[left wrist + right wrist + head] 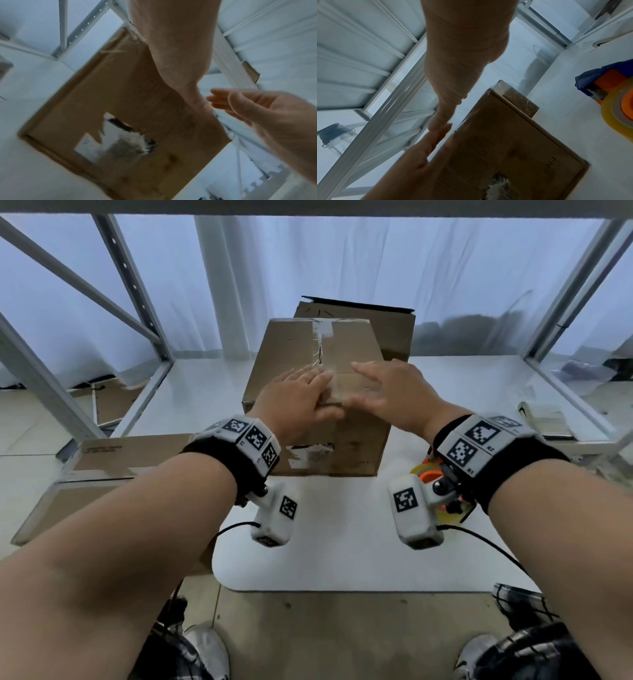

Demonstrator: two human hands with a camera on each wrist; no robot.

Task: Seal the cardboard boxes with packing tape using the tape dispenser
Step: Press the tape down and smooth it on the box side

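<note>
- Tape dispenser (432, 474), orange with a yellowish roll, lies on the white table (342, 542) under the right wrist
- Cardboard box (318, 419), closed, torn white label (310, 453) unreadable; small print near one corner, perhaps "T-TV"
- Left hand (294, 395) and right hand (387, 392) lie flat, fingers straight, on its taped top
- Second box (394, 333) behind

Head view: looking forward and down from above the near side of the cardboard box (315, 392), whole box in frame. Left wrist: tucked close under the box's near face, aimed upward. Right wrist: same deal, nearer the right corner. Shared by all three: that torn near face.
</note>
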